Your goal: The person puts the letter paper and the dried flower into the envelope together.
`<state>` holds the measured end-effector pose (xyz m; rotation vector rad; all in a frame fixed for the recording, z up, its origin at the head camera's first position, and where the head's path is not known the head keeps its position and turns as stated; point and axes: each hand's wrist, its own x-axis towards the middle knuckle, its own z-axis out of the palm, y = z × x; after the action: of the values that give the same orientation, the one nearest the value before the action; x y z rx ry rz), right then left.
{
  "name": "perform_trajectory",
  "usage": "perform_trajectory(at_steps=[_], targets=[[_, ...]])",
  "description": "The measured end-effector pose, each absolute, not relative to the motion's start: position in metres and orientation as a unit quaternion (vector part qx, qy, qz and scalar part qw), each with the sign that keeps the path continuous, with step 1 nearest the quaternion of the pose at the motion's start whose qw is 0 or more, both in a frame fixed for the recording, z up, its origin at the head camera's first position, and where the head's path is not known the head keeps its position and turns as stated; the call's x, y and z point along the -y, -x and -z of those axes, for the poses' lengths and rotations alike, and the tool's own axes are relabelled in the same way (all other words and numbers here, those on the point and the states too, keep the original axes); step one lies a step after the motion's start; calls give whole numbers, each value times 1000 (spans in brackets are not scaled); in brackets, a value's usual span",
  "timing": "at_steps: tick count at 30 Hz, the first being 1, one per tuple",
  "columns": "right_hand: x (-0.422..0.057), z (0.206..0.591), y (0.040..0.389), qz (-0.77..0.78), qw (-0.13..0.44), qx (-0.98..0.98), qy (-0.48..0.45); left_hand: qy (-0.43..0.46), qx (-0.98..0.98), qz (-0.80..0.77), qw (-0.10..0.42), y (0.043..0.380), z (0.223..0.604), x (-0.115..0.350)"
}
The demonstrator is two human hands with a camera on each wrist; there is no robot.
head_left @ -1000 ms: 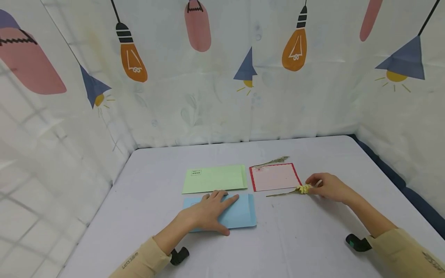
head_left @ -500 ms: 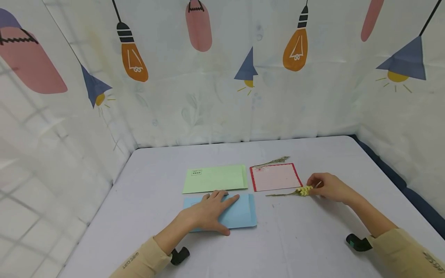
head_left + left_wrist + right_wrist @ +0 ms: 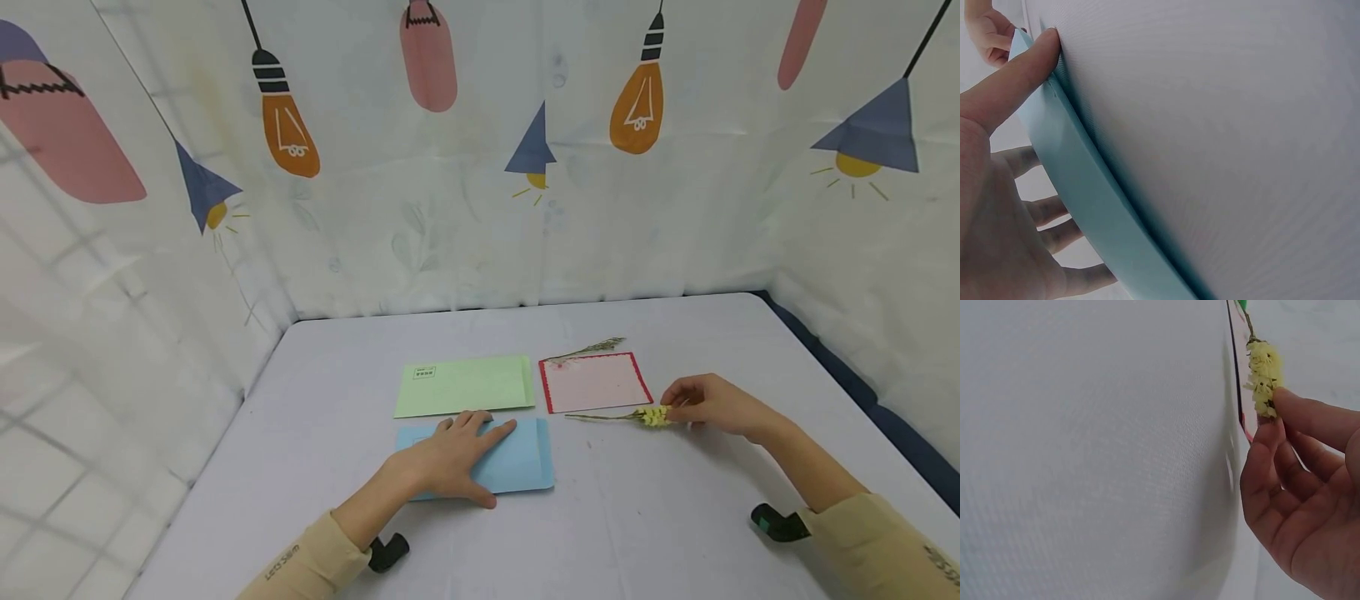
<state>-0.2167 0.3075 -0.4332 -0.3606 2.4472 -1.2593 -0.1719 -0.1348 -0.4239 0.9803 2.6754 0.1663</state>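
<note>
Spreading the left hand (image 3: 453,458) over the blue envelope (image 3: 512,467), with thumb across the near edge. Pinching the yellow flower (image 3: 655,417) by its head between thumb and finger of the right hand (image 3: 707,405), just beside the near right corner of the pink card (image 3: 596,382), with stem pointing left. Unable to confirm contact with the tabletop (image 3: 637,517). Observing also a green envelope (image 3: 462,387) beyond the blue one and a sprig (image 3: 597,346) along the card's far edge.
</note>
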Motion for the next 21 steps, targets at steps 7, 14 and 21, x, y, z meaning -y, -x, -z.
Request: perform_trajectory(at_steps=[7,14,21], targets=[[-307,432,218,469,196,-850,138,-337,-929,-57,144,172,424,134],[-296,436,219,476,218,-838,153,-337,-929,-57,143,172,424,134],[-281,435,218,471,231,-833,174,-338,-928,-61,145,172,423,135]])
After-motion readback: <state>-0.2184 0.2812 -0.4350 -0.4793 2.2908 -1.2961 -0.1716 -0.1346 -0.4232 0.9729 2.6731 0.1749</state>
